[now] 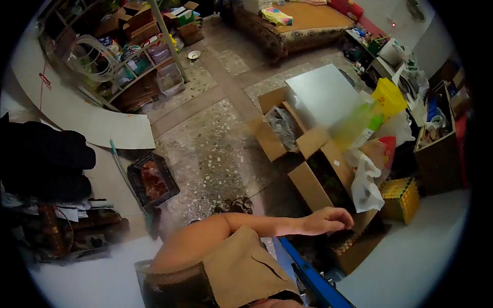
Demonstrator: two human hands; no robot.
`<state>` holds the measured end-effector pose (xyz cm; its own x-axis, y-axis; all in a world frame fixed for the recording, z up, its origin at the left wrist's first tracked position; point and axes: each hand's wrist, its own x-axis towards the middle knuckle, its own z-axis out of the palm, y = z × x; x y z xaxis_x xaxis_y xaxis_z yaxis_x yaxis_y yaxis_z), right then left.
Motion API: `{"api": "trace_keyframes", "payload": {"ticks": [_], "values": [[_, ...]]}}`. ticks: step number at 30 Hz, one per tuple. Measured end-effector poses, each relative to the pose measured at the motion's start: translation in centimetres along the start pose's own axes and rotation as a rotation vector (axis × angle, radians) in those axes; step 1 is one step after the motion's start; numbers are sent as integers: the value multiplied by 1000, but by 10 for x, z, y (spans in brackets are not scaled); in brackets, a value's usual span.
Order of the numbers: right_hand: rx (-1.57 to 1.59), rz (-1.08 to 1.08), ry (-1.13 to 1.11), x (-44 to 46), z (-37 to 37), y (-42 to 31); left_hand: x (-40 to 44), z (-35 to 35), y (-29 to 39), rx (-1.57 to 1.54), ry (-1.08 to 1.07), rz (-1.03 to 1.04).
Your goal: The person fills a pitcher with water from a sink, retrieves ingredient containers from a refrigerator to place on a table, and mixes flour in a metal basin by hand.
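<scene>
My left hand (326, 222) reaches across to the right with its arm stretched out. The fingers are loosely bent and a little apart, with nothing visible between them. Just beneath and beyond the hand stand open cardboard boxes (310, 186), and a lower box (359, 251) lies close under the fingers; I cannot tell whether they touch. A crumpled white plastic bag (366, 182) hangs beside the boxes, near the fingertips. My right hand is not in view; a bit of skin at the bottom edge cannot be made out.
A blue bar (313, 272) slants below my arm. A silver-grey panel (323, 97) lies by a further box. A yellow basket (402, 200) stands right. A black crate (152, 179) sits on the speckled floor (205, 149), left. Crowded shelves (136, 72) and a bed (308, 20) are farther off.
</scene>
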<state>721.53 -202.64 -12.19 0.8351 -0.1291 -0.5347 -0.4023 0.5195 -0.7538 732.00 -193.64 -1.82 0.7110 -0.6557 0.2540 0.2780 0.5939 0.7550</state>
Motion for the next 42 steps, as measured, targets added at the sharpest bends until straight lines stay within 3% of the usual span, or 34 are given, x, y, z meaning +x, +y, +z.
{"api": "trace_keyframes", "payload": {"ticks": [3, 5, 6, 8, 10, 14, 15, 17, 18, 19, 20, 23, 25, 26, 27, 29, 31, 32, 34, 36, 42], "values": [[47, -4, 40, 6, 15, -1, -5, -2, 32, 88, -62, 79], [78, -5, 74, 7, 25, -3, -13, 3, 39, 112, -100, -2], [98, -10, 92, 8, 28, -4, -20, 6, 36, 204, -105, 83], [142, -24, 134, 11, 34, -6, -35, 13, 45, 236, -227, -16], [186, -42, 168, 8, 35, -9, -47, 24, 20, 273, -357, 188], [346, -153, 270, -16, 23, -21, -65, 62, 37, 302, -706, 168], [402, -199, 314, -33, 16, -17, -69, 76, 50, 527, -779, 285], [540, -329, 389, -68, 1, -15, -86, 111, 16, 358, -969, 353], [598, -404, 434, -89, -6, -12, -107, 126, -6, 234, -906, 214], [634, -480, 482, -111, -12, -11, -109, 140, -37, 144, -957, 287], [680, -567, 534, -139, -22, -10, -103, 155, -59, 115, -1132, 493], [638, -804, 707, -223, -40, -7, -90, 165, -38, 346, -1186, -166], [417, -923, 931, -280, -46, -15, -79, 159, -86, 622, -1199, 307], [267, -945, 1179, -312, -52, -24, -74, 158, -110, 753, -1147, 541], [101, -926, 1390, -347, -37, -32, -68, 158, -99, 813, -1250, 755], [13, -1253, 1249, -414, -5, -25, -65, 154, -110, 1047, -1322, 878], [-123, -1474, 1050, -468, 39, -23, -67, 163, -123, 1170, -1242, 944], [-50, -1504, 921, -484, 67, -22, -71, 168, -122, 1193, -1238, 940], [-58, -1545, 930, -471, 143, -15, -70, 157, -111, 1229, -1213, 963], [-104, -1537, 1101, -462, 166, -17, -73, 164, -114, 1268, -1210, 958], [65, -1782, 777, -452, 192, -17, -76, 152, -109, 1277, -1202, 998]]}}
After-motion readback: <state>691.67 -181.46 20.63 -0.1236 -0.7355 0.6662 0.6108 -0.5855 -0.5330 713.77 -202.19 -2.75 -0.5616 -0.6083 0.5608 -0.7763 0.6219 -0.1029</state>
